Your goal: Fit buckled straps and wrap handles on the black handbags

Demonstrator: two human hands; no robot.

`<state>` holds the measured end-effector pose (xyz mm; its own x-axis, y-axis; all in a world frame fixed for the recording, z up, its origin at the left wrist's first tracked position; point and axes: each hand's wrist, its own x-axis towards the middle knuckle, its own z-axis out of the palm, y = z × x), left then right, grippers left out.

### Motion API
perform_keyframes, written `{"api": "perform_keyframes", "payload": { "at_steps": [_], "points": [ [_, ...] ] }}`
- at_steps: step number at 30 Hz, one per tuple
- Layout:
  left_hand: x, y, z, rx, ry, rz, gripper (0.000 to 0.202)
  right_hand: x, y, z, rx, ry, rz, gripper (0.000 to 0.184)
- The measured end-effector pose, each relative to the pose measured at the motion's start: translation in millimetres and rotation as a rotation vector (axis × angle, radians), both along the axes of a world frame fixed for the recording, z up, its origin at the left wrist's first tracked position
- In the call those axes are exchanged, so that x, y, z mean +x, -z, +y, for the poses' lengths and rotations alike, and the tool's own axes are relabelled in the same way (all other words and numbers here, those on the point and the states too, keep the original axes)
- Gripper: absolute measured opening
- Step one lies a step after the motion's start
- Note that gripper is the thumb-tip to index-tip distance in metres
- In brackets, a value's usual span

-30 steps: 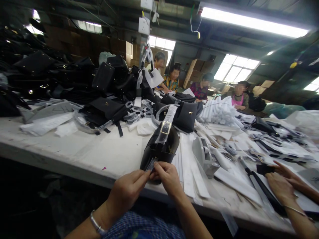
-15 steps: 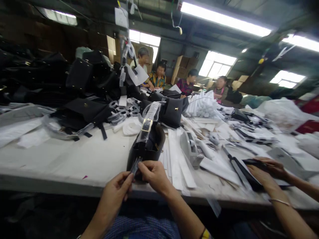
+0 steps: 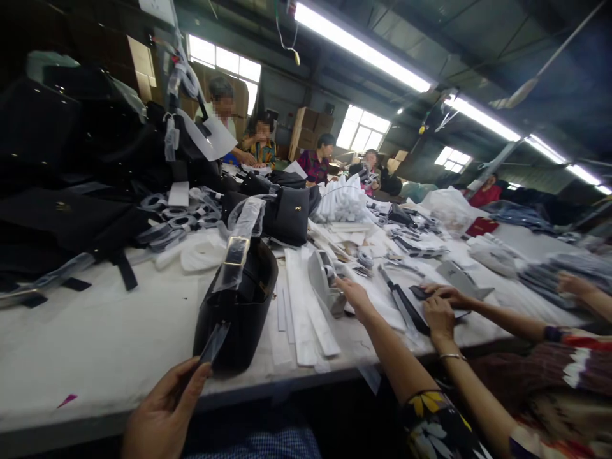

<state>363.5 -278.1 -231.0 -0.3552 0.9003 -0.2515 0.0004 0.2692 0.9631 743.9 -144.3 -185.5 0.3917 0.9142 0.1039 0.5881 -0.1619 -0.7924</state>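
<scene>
A black handbag (image 3: 239,325) stands open-topped on the table in front of me, its buckled strap (image 3: 236,252) wrapped in clear plastic and rising above it. At its near end, my left hand (image 3: 165,398) pinches a plastic-wrapped strap end (image 3: 215,343) between thumb and fingers. Off to the right, my right hand (image 3: 356,298) reaches to a grey tape dispenser (image 3: 322,284). Its index finger is stretched out at the dispenser's upper right side, and the other fingers are partly hidden. Whether any tape is between them cannot be made out.
White strips (image 3: 306,312) lie between bag and dispenser. A co-worker's hands (image 3: 440,312) work on a black piece at the right. More black bags (image 3: 62,217) are heaped at the left, beside plastic-wrapped straps (image 3: 179,220). Several people sit across the table.
My right hand has left the strap end and moved right to the tape dispenser. My left hand still holds the strap end. The view has swung to the right.
</scene>
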Motion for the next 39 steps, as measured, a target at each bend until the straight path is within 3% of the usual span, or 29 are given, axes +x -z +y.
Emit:
{"api": "perform_keyframes", "payload": {
  "at_steps": [4,10,14,18,21,24,29,31,35,39],
  "points": [
    [0.6,-3.3,1.1,-0.019,-0.003,-0.007,0.073,0.0,-3.6,-2.9,0.002,0.018,0.283,0.045],
    [1.9,-6.3,0.4,-0.035,-0.006,0.022,0.072,-1.6,-22.4,-47.5,0.074,0.01,0.525,0.043],
    [1.2,-4.6,-0.5,-0.048,0.008,0.038,0.071,-3.7,-4.1,-69.2,0.0,0.068,0.659,0.042],
    [-1.4,-0.2,0.2,-0.013,0.02,0.027,0.067,4.1,26.1,-70.4,-0.006,0.176,0.577,0.039],
    [-1.6,3.0,0.7,0.036,0.018,0.009,0.061,1.3,32.8,-73.7,0.019,0.191,0.517,0.039],
    [1.0,4.3,-0.3,0.093,0.017,-0.016,0.058,-31.9,19.0,-87.6,0.036,0.082,0.483,0.037],
    [5.8,0.2,-3.6,0.188,0.037,-0.004,0.049,-143.2,-19.6,-115.8,-0.052,-0.464,0.532,0.03],
    [6.4,-2.9,-5.5,0.204,0.06,0.021,0.043,-185.8,-25.1,-118.1,-0.103,-0.582,0.582,0.033],
    [5.3,-5.2,-8.4,0.245,0.12,0.02,0.035,-235.8,-15.8,-106.9,-0.165,-0.605,0.549,0.041],
    [3.2,-3.8,-10.8,0.254,0.117,-0.012,0.032,-243.4,-5.8,-97.6,-0.196,-0.545,0.407,0.043]
  ]
}}
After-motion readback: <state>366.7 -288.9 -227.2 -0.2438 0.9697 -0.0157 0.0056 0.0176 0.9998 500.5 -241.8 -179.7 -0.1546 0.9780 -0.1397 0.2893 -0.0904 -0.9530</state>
